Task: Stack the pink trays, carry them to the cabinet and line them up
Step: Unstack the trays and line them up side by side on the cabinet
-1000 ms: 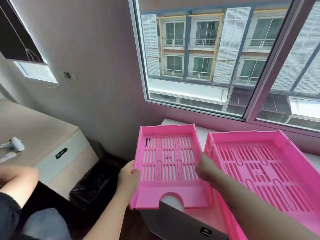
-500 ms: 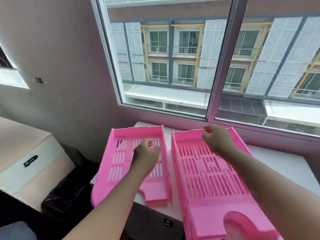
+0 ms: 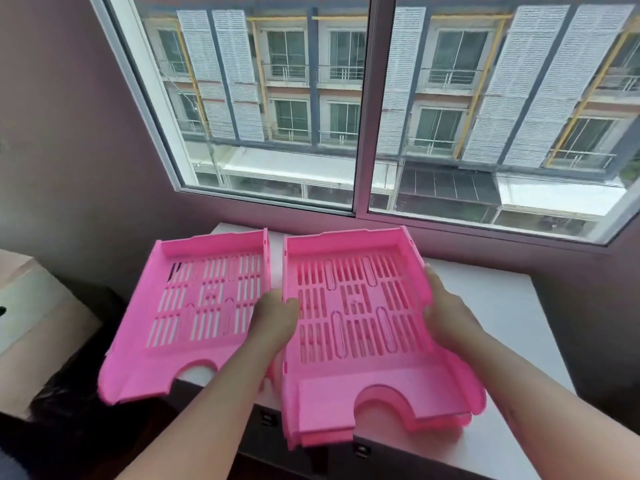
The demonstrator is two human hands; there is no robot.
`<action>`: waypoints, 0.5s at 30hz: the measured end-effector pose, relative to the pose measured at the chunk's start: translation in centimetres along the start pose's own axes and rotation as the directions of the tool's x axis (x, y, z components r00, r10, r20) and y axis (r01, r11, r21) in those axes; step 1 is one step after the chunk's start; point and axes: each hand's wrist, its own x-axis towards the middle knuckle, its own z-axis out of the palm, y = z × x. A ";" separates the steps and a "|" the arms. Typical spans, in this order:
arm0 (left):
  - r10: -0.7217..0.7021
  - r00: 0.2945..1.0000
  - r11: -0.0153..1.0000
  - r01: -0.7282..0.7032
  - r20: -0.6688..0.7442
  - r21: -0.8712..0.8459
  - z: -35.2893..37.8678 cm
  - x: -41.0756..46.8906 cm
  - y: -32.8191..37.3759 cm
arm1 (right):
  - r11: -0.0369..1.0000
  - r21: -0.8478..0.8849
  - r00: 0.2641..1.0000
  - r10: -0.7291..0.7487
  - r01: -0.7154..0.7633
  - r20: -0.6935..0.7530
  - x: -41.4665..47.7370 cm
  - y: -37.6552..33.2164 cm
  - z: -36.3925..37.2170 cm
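Note:
Two pink slotted trays sit side by side on a white cabinet top (image 3: 498, 306) under the window. The left tray (image 3: 194, 306) lies alone, its front edge hanging past the cabinet's edge. The right one (image 3: 360, 341) looks like a stack of trays, with extra edges showing beneath its front. My left hand (image 3: 273, 320) grips the stack's left wall, thumb inside. My right hand (image 3: 446, 310) holds its right wall. The stack's front is tilted toward me, slightly raised.
A large sliding window (image 3: 363, 109) rises right behind the cabinet. A beige counter (image 3: 31, 306) stands at the left, with a dark bin (image 3: 86, 393) in the gap between it and the cabinet. The cabinet's dark front with small latches (image 3: 266, 419) is below the trays.
My left hand left the left tray and took the stack's left wall. My right hand slid from the stack's far edge to its right wall. The view turned right and closer.

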 end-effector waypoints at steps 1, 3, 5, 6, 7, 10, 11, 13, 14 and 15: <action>0.008 1.000 1.000 -0.009 0.013 0.014 0.1 0.5 0.2 | 1.000 0.007 1.000 0.017 -0.017 -0.010 -0.2 0.1 0.0; 0.042 0.997 0.998 -0.044 0.065 0.037 0.3 2.0 0.6 | 0.997 0.020 0.997 0.071 -0.070 -0.033 -0.5 0.2 0.0; 0.096 0.989 0.995 -0.100 0.115 0.029 0.7 3.9 1.0 | 0.991 0.033 0.989 0.133 -0.131 -0.070 -0.9 0.1 0.4; 0.119 0.981 0.992 -0.124 0.152 0.023 0.8 4.8 1.2 | 0.986 0.045 0.982 0.167 -0.163 -0.084 -1.2 0.0 0.5; 0.137 0.972 0.990 -0.142 0.190 0.016 0.9 5.7 1.4 | 0.979 0.057 0.975 0.200 -0.195 -0.096 -1.5 -0.2 0.7; 0.211 0.940 0.973 -0.227 0.269 0.030 1.0 8.0 1.8 | 0.954 0.092 0.944 0.296 -0.284 -0.146 -2.6 -0.9 1.6; 0.236 0.930 0.966 -0.257 0.282 0.037 1.1 8.6 1.9 | 0.947 0.105 0.934 0.318 -0.304 -0.162 -2.8 -1.2 2.0; 0.275 0.914 0.953 -0.300 0.299 0.040 1.3 9.7 2.1 | 0.932 0.138 0.916 0.356 -0.334 -0.188 -3.1 -1.6 2.6; 0.288 0.907 0.948 -0.316 0.306 0.045 1.4 10.1 2.1 | 0.924 0.161 0.908 0.374 -0.346 -0.191 -3.2 -1.7 2.7; 0.299 0.901 0.943 -0.329 0.314 0.048 1.5 10.3 2.0 | 0.915 0.192 0.901 0.390 -0.356 -0.191 -3.2 -1.8 2.8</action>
